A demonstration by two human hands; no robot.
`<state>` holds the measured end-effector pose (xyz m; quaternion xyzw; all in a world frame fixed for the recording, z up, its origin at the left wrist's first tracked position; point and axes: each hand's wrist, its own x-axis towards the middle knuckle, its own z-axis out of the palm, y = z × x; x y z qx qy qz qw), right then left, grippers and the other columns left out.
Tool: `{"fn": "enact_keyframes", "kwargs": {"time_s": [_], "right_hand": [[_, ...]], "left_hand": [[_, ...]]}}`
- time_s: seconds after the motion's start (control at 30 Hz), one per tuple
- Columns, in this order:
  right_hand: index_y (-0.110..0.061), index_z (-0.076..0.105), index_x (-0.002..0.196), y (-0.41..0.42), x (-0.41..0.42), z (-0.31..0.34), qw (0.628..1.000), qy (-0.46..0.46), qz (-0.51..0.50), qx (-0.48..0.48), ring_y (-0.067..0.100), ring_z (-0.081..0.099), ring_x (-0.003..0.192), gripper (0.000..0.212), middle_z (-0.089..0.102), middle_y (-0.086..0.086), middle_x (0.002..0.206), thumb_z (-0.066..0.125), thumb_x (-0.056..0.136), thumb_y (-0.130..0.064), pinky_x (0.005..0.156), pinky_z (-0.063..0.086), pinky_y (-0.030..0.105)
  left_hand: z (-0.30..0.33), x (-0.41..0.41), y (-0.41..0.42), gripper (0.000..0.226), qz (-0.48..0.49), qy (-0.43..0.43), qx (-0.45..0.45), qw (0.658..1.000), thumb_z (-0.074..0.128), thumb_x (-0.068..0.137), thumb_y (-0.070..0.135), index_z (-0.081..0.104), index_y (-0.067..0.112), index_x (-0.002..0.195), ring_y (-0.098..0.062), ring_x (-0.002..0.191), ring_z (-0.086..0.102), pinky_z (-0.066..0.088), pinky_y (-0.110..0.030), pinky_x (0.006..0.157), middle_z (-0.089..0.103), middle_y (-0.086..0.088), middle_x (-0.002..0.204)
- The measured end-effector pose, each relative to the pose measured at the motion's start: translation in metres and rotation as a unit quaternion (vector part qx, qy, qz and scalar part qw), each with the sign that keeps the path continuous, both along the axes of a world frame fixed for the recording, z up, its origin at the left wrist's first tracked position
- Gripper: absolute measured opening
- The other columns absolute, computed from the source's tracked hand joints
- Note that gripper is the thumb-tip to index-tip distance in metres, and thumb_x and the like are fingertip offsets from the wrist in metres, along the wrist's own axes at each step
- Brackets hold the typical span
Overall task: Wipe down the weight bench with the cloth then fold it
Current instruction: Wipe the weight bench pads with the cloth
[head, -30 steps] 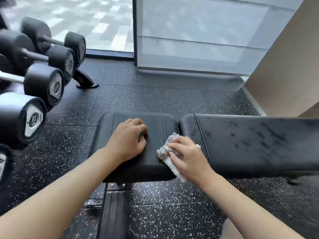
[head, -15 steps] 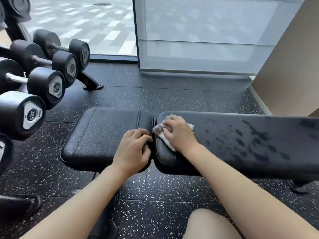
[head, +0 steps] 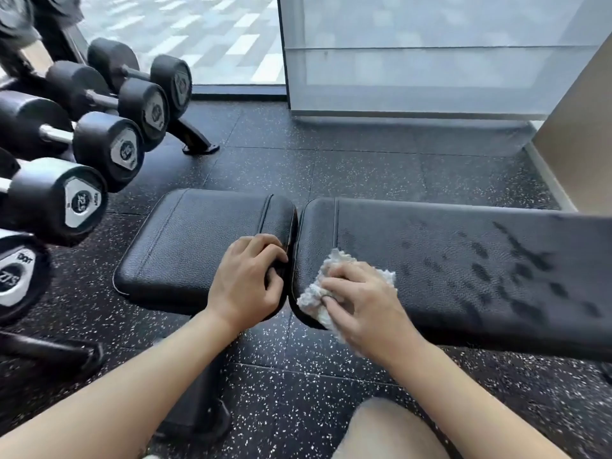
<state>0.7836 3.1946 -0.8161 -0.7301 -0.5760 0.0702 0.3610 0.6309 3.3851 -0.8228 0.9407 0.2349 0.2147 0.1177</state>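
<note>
The right grip [head: 359, 301] pinched the white cloth [head: 334, 286] on the table [head: 463, 260]; beside it, the left grip [head: 246, 281] curled over the seat pad's edge.

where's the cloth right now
The cloth lies under the right hand on the long pad's near left corner, beside the gap.
</note>
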Motion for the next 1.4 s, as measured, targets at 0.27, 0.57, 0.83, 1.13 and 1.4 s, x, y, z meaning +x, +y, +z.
{"fn": "enact_keyframes", "kwargs": {"time_s": [0.27,0.57,0.83,1.13,1.4], "right_hand": [[-0.012,0.078,0.113,0.081,0.060,0.010,0.996,0.010,-0.085,-0.035,0.018,0.056,0.115,0.022,0.067,-0.002,0.117,0.070,0.094,-0.019,0.105,0.042,0.030],[-0.015,0.078,0.111,0.109,0.062,0.014,0.989,0.005,-0.143,-0.046,0.015,0.053,0.112,0.020,0.067,-0.005,0.112,0.068,0.095,-0.020,0.103,0.044,0.034],[-0.024,0.077,0.105,-0.010,-0.008,0.005,0.994,0.016,-0.110,0.009,0.005,0.058,0.111,0.016,0.060,-0.022,0.111,0.070,0.091,-0.026,0.100,0.040,0.015],[-0.012,0.080,0.108,0.112,0.104,0.016,0.969,0.002,-0.241,-0.055,0.026,0.059,0.114,0.021,0.070,0.004,0.114,0.068,0.096,-0.022,0.098,0.042,0.029],[-0.016,0.079,0.103,0.037,0.031,0.010,0.985,-0.019,-0.172,-0.016,0.011,0.055,0.105,0.013,0.066,-0.005,0.106,0.070,0.093,-0.018,0.099,0.042,0.022]], "left_hand": [[-0.001,-0.002,0.002,0.025,-0.001,0.001,-0.006,1.000,0.061,0.079,0.016,0.067,0.021,0.102,-0.024,0.107,0.054,0.045,-0.041,0.101,0.061,0.006,0.118],[0.011,0.029,0.015,0.029,0.045,0.012,-0.063,0.997,0.058,0.072,0.028,0.065,0.028,0.100,-0.022,0.096,0.053,0.045,-0.043,0.092,0.061,0.011,0.096],[0.006,0.042,0.012,0.035,-0.102,0.016,-0.047,0.993,0.058,0.085,0.032,0.064,0.027,0.119,-0.018,0.120,0.054,0.041,-0.042,0.105,0.060,0.010,0.124],[0.009,0.057,0.009,0.027,-0.101,0.016,-0.061,0.993,0.057,0.083,0.034,0.065,0.025,0.107,-0.022,0.110,0.054,0.044,-0.042,0.099,0.059,0.006,0.117],[0.008,0.078,0.024,0.019,-0.149,0.000,-0.066,0.987,0.060,0.083,0.018,0.064,0.017,0.101,-0.025,0.105,0.051,0.048,-0.046,0.094,0.060,0.002,0.114]]}}
